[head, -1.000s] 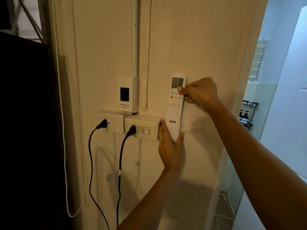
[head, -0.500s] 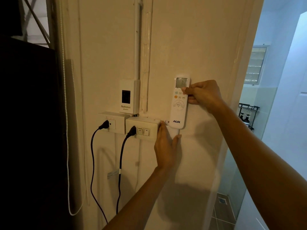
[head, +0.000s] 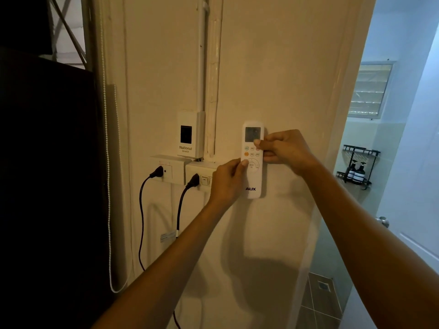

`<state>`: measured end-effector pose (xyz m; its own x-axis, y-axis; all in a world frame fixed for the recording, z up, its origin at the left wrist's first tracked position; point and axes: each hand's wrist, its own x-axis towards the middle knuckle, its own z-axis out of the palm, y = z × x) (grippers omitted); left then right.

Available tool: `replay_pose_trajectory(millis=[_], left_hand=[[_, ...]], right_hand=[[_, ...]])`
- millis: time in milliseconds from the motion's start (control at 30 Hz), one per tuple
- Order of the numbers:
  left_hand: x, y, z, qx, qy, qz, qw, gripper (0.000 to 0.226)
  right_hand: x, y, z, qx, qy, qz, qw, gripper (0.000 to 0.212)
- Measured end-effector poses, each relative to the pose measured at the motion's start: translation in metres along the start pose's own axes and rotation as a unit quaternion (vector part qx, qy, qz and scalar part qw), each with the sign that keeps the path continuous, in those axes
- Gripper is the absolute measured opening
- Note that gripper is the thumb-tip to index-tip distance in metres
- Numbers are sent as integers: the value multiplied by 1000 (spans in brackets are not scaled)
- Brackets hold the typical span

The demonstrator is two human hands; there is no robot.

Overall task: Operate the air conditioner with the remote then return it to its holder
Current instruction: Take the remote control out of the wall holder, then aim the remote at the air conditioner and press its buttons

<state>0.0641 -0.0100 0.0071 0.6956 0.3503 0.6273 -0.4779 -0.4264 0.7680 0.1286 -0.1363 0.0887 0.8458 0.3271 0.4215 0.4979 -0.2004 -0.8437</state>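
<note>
I see the white remote (head: 252, 160) standing upright flat against the cream wall (head: 285, 67), its small display at the top and the AUX lettering near its foot; whatever holder carries it is hidden behind the body, so I cannot tell how it is seated. My right hand (head: 285, 148) comes in from the right and pinches the upper part of the remote, thumb on the front face beside the top row of buttons, the other fingers curled round its right edge; it is grasping the remote. My left hand (head: 228, 181) reaches up from below left; its fingers (head: 243, 163) close on the remote's left edge at the level of the round control pad, thumb tip touching the face, so it too is grasping the remote.

Just left of the remote sits a white switch box (head: 202, 175) with a black plug (head: 193, 180) in it, partly covered by my left hand; further left is a second socket box (head: 169, 168) with another black plug (head: 158, 172); both cables hang down the wall. Above them is a small white breaker box (head: 188, 134) marked National, with conduit (head: 201, 55) running up from it. A bead cord (head: 108, 162) hangs along the dark left edge. Through the opening on the right I see a black wire rack (head: 358, 167) holding two dark bottles, a louvred window (head: 368, 89) above, and a door knob (head: 383, 220).
</note>
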Motion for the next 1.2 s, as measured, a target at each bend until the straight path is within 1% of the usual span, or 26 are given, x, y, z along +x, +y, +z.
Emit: replay_pose_trajectory(millis=[67,267,333,500,600,667,800,867,967,1100,1200], left_hand=[[1,2,-3,-18,-7,-21,1000,32],[-13,7,-21,-125,-80,-103,983,27],[-19,6,-28,-130,-88,-117,981,25],[-38,9,-48,-135,-77,-137,978,22],[-52,15,-61,-139,-50,-142,979,21],[-63,19,-72,-141,-34,-135,980,24],[-90,33,-97,-145,-1,-114,983,23],[-106,41,-113,-144,15,-102,984,20],[-128,52,-130,-134,35,-86,987,22],[-160,67,-167,-102,75,-60,990,17],[-186,79,-196,-74,96,-35,992,14]], right_hand=[[-4,3,1,5,-8,3,1000,32],[-19,8,2,49,-47,5,998,34],[-26,10,4,55,-64,2,996,34],[-47,12,17,108,-109,-6,988,36],[-64,10,29,67,-141,-9,988,40],[-79,5,40,59,-147,-21,987,38],[-115,-6,72,72,-122,-62,988,30],[-136,-12,92,55,-93,-79,991,27],[-161,-20,115,48,-45,-87,994,21],[-204,-45,150,57,-22,-115,991,27],[-235,-66,171,81,-16,-114,990,31]])
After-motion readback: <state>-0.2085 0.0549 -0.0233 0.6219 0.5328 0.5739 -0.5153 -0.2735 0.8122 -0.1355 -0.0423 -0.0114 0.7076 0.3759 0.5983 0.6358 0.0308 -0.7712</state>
